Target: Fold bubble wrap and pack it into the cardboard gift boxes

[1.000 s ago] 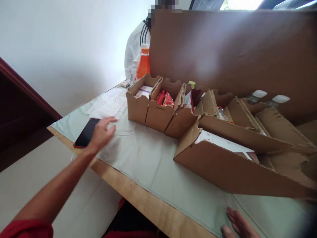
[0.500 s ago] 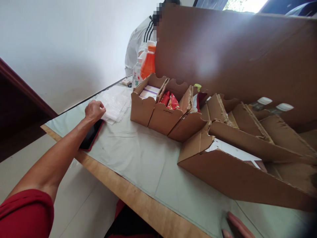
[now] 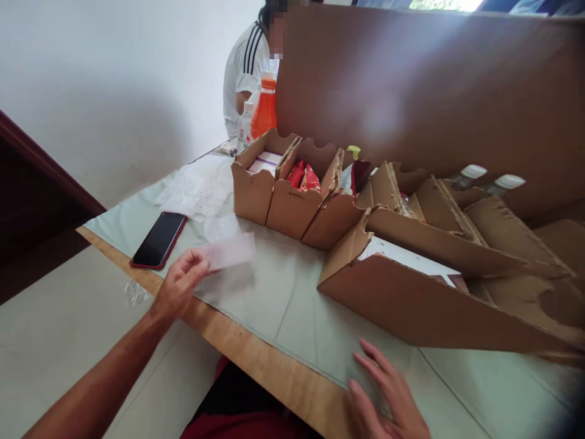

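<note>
The right hand point(image 3: 388, 399) is cut off by the lower edge of the frame, so only its fingers and part of the back show; they lie spread and flat on the pale green cloth point(image 3: 283, 305) at lower centre, holding nothing. The clear plastic piece point(image 3: 227, 251) is blurred and see-through, so its outline is hard to make out; whether it is a bag or a flat sheet cannot be told. The left hand point(image 3: 179, 286), at left of centre, pinches the near left end of that piece between thumb and fingertips, the fingers closed on it; the rest of the piece stretches up and to the right of the fingers, lifted just above the cloth. A phone point(image 3: 158, 240) with a red rim lies screen-up just to the upper left of the hand, apart from it; a bubble wrap heap point(image 3: 197, 192) sits beyond the phone. The row of cardboard compartments point(image 3: 292, 195) fills the centre and right; their contents are mostly hidden by the walls, though red packets point(image 3: 304, 177) and two white bottle caps point(image 3: 491, 177) peek out. A tall cardboard flap point(image 3: 429, 91) hides most of a seated person point(image 3: 244, 67) at upper centre; an orange bottle point(image 3: 264, 113) stands before them.
</note>
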`<state>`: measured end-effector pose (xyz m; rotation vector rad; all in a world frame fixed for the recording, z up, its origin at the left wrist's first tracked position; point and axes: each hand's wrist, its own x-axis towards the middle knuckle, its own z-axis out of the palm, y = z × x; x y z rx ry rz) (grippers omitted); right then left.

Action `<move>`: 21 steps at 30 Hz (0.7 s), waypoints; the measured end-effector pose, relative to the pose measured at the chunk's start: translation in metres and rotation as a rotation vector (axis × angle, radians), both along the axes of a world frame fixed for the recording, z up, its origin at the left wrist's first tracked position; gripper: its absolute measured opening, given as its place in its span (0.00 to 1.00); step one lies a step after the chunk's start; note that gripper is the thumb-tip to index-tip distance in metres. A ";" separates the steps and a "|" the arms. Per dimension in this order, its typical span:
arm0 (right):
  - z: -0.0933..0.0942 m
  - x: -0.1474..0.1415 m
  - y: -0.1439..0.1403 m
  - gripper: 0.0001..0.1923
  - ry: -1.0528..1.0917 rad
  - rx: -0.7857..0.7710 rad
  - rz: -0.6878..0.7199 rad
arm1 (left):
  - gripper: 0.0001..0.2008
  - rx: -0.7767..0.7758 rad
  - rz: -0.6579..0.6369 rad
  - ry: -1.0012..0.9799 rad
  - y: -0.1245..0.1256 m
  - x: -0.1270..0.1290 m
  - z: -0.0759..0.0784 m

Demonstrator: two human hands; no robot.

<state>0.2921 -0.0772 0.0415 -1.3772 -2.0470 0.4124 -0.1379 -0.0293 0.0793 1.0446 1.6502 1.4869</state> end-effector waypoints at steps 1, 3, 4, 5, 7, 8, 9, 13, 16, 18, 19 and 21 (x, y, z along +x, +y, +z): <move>0.007 -0.020 0.007 0.20 0.037 -0.027 0.056 | 0.17 -0.004 -0.020 -0.025 -0.012 0.015 -0.004; 0.016 -0.059 0.028 0.30 0.133 -0.136 0.147 | 0.18 -0.024 -0.067 -0.080 -0.034 0.046 -0.011; 0.019 -0.076 0.040 0.35 0.199 -0.195 0.175 | 0.18 -0.044 -0.104 -0.113 -0.043 0.062 -0.013; 0.019 -0.091 0.052 0.40 0.259 -0.262 0.197 | 0.18 -0.069 -0.155 -0.146 -0.052 0.076 -0.014; 0.019 -0.113 0.074 0.41 0.355 -0.379 0.218 | 0.16 -0.118 -0.298 -0.156 -0.064 0.098 -0.014; 0.018 -0.119 0.082 0.37 0.380 -0.426 0.233 | 0.15 -0.134 -0.383 -0.118 -0.067 0.104 -0.012; 0.017 -0.122 0.088 0.30 0.396 -0.459 0.244 | 0.14 -0.146 -0.474 -0.067 -0.069 0.105 -0.008; 0.016 -0.119 0.091 0.12 0.429 -0.494 0.242 | 0.09 -0.192 -0.733 -0.004 -0.059 0.080 0.005; 0.016 -0.114 0.084 0.14 0.462 -0.485 0.208 | 0.11 -0.206 -0.652 -0.085 -0.044 0.055 0.003; 0.016 -0.113 0.082 0.15 0.463 -0.487 0.214 | 0.12 -0.200 -0.570 -0.102 -0.035 0.047 -0.003; 0.016 -0.113 0.082 0.14 0.454 -0.484 0.222 | 0.12 -0.185 -0.539 -0.097 -0.031 0.045 -0.005; 0.016 -0.113 0.083 0.13 0.418 -0.456 0.241 | 0.11 -0.130 -0.496 -0.047 -0.027 0.044 -0.008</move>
